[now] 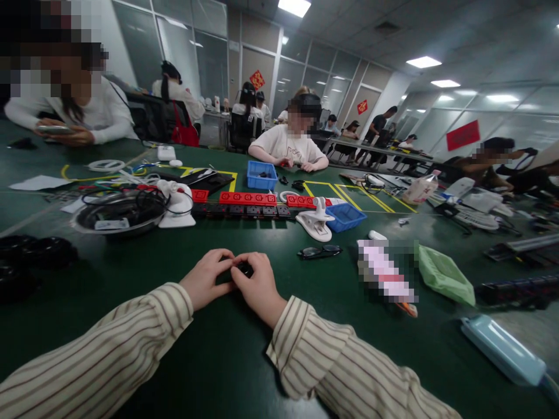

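My left hand (pixel 208 279) and my right hand (pixel 258 285) meet just above the green table (pixel 227 349), fingers curled and fingertips together. Between them is a small black part (pixel 245 268), mostly covered by my fingers; its exact kind cannot be made out. My right thumb and fingers close around it, while the left fingertips reach it from the other side. A pair of black-framed glasses (pixel 321 251) lies to the right of my hands. Beyond them stands a white clip base (pixel 317 220).
Red socket strips (pixel 248 198) and black ones run across the table ahead. A metal bowl (pixel 117 218) with cables sits left, black coils (pixel 39 256) nearer. Blue baskets (pixel 261 176), a green pouch (pixel 444 273) and a light-blue case (pixel 502 349) lie around; a person (pixel 290 139) sits opposite.
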Demonstrator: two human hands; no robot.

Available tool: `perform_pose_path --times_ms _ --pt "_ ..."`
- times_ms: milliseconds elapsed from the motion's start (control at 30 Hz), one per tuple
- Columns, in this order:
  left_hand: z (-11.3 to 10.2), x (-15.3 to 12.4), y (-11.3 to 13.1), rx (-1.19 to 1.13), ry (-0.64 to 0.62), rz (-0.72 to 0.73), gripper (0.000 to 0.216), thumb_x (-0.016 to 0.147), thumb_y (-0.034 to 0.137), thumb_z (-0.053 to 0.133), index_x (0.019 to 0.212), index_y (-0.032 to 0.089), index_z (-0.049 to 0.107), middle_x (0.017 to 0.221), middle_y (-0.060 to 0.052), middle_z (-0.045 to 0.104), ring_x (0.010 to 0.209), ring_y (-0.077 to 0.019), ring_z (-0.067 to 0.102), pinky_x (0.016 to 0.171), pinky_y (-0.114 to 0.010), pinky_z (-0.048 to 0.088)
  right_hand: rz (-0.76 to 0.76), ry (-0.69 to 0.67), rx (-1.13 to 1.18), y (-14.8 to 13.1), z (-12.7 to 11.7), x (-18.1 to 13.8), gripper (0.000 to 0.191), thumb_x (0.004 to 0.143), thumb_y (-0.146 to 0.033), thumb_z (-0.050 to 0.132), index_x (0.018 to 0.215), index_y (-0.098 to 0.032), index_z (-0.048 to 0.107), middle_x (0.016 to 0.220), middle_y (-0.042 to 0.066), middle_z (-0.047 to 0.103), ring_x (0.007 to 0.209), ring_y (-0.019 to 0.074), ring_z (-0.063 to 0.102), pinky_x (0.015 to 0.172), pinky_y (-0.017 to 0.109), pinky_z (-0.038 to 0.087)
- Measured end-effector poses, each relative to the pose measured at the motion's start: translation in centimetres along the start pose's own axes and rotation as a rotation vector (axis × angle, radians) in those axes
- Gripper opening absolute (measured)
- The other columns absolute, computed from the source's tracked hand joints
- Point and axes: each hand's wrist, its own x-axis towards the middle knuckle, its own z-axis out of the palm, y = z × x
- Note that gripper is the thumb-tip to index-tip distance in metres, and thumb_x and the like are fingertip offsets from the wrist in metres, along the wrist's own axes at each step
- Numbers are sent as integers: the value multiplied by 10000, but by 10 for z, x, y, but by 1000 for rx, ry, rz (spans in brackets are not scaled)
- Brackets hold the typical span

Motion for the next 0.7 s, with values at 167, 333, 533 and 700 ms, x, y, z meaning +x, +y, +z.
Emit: perform_pose_path --times_ms 167,333,533,700 --pt "-2 -1 -2 -16 -42 60 241 728 289 508 935 182 569 1079 -66 499 1061 -229 420 951 -372 341 -78 -74 54 -2 3 -4 259 719 -36 380 865 -187 533 852 8 540 846 145 471 800 297 384" --pt "2 -1 8 60 -65 21 467 602 274 614 1046 150 536 1101 -93 506 1047 -259 443 940 -392 341 -1 -42 -39 -6 6 -8 201 748 -227 515 935 -156 499 945 57 488 919 183 449 837 346 381" --pt "4 2 19 108 -24 -83 243 651 183 548 891 158 578 958 -69 553 915 -224 505 853 -358 395 51 37 -261 -8 6 -12 297 751 -367 545 949 -156 480 938 69 481 886 207 452 796 373 382" --pt "6 0 9 26 -24 -30 273 607 177 589 877 145 606 979 -77 560 942 -239 496 863 -357 396 -47 -24 -323 -4 2 -8 213 745 -348 559 873 -187 505 874 35 502 841 189 451 749 334 374"
